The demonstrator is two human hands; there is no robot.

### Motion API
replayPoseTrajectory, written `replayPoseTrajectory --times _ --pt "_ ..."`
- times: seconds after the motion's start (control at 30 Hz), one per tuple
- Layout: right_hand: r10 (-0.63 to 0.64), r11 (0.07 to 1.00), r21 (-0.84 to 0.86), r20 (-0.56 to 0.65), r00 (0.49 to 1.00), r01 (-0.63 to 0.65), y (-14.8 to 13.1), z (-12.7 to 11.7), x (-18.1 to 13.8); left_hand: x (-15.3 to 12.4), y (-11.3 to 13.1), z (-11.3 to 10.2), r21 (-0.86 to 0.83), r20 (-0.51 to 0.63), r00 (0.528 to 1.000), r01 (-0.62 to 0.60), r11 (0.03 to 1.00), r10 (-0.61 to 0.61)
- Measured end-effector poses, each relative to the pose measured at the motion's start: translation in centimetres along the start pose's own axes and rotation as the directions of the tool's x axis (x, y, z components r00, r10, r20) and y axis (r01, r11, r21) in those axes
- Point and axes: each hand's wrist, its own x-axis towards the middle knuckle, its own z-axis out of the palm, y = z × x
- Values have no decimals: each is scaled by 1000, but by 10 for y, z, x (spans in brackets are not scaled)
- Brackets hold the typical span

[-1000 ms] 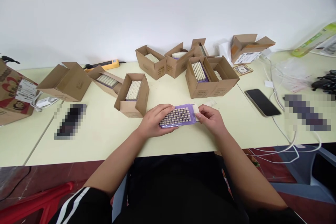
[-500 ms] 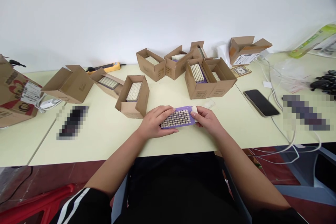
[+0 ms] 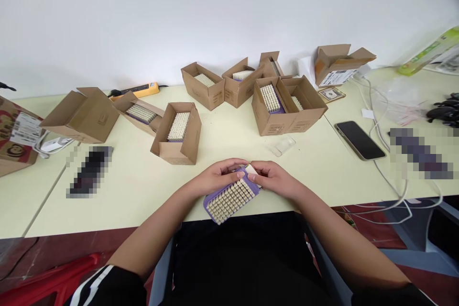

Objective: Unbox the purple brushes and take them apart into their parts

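Note:
A purple tray (image 3: 209,199) set with rows of cream pegs is tilted at the table's front edge. My left hand (image 3: 218,175) grips its upper edge, thumb on top and fingers behind. My right hand (image 3: 274,177) is closed at the tray's upper right corner, thumb and fingers pinching a small white block (image 3: 251,170). Most of that block is hidden by the fingers, and whether it is joined to the tray I cannot tell. Beyond the hands lies a clear plastic piece (image 3: 283,145).
Open cardboard boxes with similar peg trays stand behind: a front left box (image 3: 193,138), a double box (image 3: 274,124) and several more. A phone (image 3: 360,140) and white cables (image 3: 392,191) lie at right. A yellow power strip (image 3: 141,90) sits by the wall.
The tray has turned so that its left end points down toward me, and it has come nearer. My left hand has shifted to its upper edge, close to my right hand.

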Motion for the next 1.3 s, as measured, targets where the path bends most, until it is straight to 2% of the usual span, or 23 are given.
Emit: replayPoseTrajectory --times 0.07,0.27,0.4,0.6,0.9,1.07,1.17,1.3 --pt "7 1000 -16 -25 1000 -7 1 0 2 4 -3 3 -31 -51 998 -22 999 20" --pt "27 999 42 -119 993 -22 4 8 -1 -3 -4 24 -58 -78 997 -28 998 23" --pt "53 989 142 -149 987 -32 8 35 -22 -30 -17 54 -175 -199 980 -17 984 -18" --pt "-3 1000 -17 -125 992 1 12 63 -57 -73 -34 87 -127 -318 948 -42 991 0" --pt "-55 988 -152 -149 987 32 11 77 -70 -85 -41 95 -182 -328 944 -30 983 -31" --pt "-52 992 -124 -161 986 32 9 75 -73 -87 -40 91 -120 -320 947 -48 992 8" --pt "-21 1000 -20 -195 980 18 8 70 -71 -82 -35 86 -136 -350 937 -70 988 18" --pt "2 966 252 -224 975 56 6 79 -65 -71 -34 88 -175 -526 851 -119 977 9"
